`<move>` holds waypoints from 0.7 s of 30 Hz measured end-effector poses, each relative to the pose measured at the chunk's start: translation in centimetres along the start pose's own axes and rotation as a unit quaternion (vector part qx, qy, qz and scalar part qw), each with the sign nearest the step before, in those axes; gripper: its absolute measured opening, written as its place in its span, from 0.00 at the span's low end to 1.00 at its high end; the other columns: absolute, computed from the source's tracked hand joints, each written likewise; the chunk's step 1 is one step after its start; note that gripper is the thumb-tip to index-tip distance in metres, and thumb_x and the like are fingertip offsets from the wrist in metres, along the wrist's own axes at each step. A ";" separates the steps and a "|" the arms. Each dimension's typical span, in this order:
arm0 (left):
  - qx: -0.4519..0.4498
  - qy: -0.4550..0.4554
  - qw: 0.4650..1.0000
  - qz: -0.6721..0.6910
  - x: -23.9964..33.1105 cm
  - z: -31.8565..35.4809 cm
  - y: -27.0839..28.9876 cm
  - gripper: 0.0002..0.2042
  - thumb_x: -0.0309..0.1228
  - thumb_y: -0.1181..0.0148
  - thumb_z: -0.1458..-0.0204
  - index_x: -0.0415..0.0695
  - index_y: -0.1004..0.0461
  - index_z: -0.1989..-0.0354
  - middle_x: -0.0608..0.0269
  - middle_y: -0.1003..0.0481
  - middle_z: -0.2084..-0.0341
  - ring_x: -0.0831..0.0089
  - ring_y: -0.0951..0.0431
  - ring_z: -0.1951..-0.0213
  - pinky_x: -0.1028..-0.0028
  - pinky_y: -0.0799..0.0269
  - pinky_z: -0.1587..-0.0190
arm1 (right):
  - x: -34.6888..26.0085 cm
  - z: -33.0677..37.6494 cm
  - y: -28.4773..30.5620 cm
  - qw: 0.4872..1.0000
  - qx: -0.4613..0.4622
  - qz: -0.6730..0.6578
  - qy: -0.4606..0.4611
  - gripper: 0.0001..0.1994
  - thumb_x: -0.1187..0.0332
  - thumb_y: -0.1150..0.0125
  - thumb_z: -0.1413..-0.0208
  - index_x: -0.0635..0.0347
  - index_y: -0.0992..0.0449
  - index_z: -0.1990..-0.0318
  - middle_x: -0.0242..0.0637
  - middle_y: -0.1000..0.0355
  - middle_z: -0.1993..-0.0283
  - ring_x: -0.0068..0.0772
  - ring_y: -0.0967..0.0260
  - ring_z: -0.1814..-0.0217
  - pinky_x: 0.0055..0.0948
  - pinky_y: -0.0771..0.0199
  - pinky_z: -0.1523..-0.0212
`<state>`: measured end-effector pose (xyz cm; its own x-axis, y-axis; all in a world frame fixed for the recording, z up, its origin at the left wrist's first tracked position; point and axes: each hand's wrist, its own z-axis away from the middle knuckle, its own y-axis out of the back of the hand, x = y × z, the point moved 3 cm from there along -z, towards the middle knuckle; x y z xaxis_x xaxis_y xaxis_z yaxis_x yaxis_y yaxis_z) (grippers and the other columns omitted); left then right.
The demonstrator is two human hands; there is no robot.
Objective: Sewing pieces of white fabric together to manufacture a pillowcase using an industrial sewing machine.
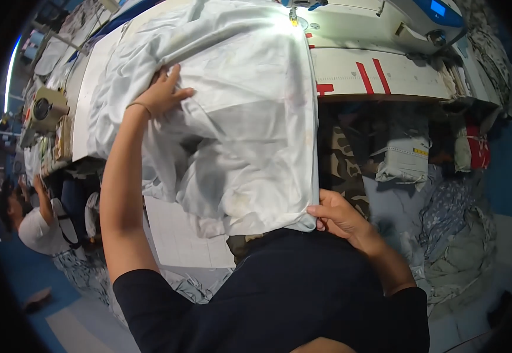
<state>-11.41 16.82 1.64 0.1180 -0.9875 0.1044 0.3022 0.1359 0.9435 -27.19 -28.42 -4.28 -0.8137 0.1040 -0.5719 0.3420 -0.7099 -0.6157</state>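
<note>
A large piece of white fabric [250, 123] spreads over the sewing table and hangs past its front edge toward my lap. Its right side forms a straight folded edge that runs up to the lit needle area [294, 20] of a sewing machine. My left hand [164, 94] lies on the bunched left part of the cloth, fingers spread. At the near right corner, my right hand [338, 217] pinches the folded edge between thumb and fingers. Some of the right fingers are hidden by the cloth.
The machine head [423, 23] with a small blue screen stands at the far right. Red tape strips [369, 77] mark the white table [397, 65]. Fabric bundles [406, 150] lie below at right. Another person [47, 226] works at the left near a second machine [47, 109].
</note>
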 end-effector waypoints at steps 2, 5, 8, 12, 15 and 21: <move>0.041 -0.032 0.998 0.031 -3.9 -2.6 -0.4 0.47 0.61 0.43 0.43 0.48 0.56 0.23 0.36 0.63 0.25 0.45 0.65 0.23 0.60 0.63 0.24 | 0.5 -1.2 0.8 1.000 -0.006 0.016 -0.020 0.15 0.70 0.36 0.40 0.65 0.28 0.48 0.31 0.25 0.65 0.15 0.32 0.74 0.17 0.31 0.74; 0.072 -0.079 0.993 0.059 -4.7 -5.9 -0.1 0.43 0.57 0.43 0.41 0.52 0.54 0.23 0.36 0.61 0.25 0.47 0.63 0.23 0.62 0.63 0.25 | 0.0 -3.0 2.6 0.992 0.020 0.125 -0.011 0.17 0.69 0.35 0.39 0.66 0.28 0.46 0.32 0.25 0.64 0.16 0.32 0.72 0.18 0.30 0.73; 0.103 -0.124 0.980 0.115 -5.7 -7.9 0.6 0.41 0.53 0.39 0.42 0.54 0.49 0.24 0.37 0.58 0.25 0.50 0.61 0.23 0.63 0.63 0.25 | -2.7 -5.1 4.8 0.956 0.069 0.279 0.061 0.24 0.68 0.36 0.38 0.66 0.35 0.38 0.36 0.26 0.52 0.19 0.30 0.64 0.21 0.28 0.64; 0.079 -0.116 0.984 0.109 -6.1 -10.2 2.8 0.39 0.44 0.36 0.42 0.55 0.50 0.24 0.49 0.58 0.23 0.59 0.62 0.22 0.66 0.63 0.25 | -7.9 -9.3 5.2 0.935 0.181 0.221 0.210 0.31 0.68 0.36 0.38 0.63 0.42 0.31 0.42 0.42 0.29 0.30 0.41 0.30 0.31 0.36 0.35; 0.095 -0.095 0.988 0.081 -6.5 -10.4 3.4 0.38 0.40 0.35 0.43 0.53 0.46 0.25 0.51 0.53 0.24 0.59 0.51 0.24 0.67 0.54 0.26 | -10.4 -13.9 2.7 0.934 0.105 0.168 0.299 0.29 0.65 0.32 0.41 0.69 0.35 0.36 0.41 0.28 0.42 0.31 0.30 0.43 0.31 0.29 0.43; 0.229 -0.062 0.966 -0.102 -0.9 -5.5 3.5 0.15 0.24 0.42 0.50 0.41 0.24 0.52 0.48 0.25 0.55 0.48 0.25 0.50 0.60 0.27 0.47 | -3.9 -10.5 -0.6 0.977 0.095 0.123 0.147 0.15 0.72 0.32 0.44 0.72 0.21 0.52 0.39 0.20 0.54 0.27 0.23 0.56 0.27 0.25 0.52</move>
<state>-5.29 18.63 3.12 -0.0229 -0.9959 -0.0875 -0.1471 -0.0832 0.9856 -19.25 -21.08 -7.39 -0.5389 0.0901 -0.8375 0.3931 -0.8524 -0.3447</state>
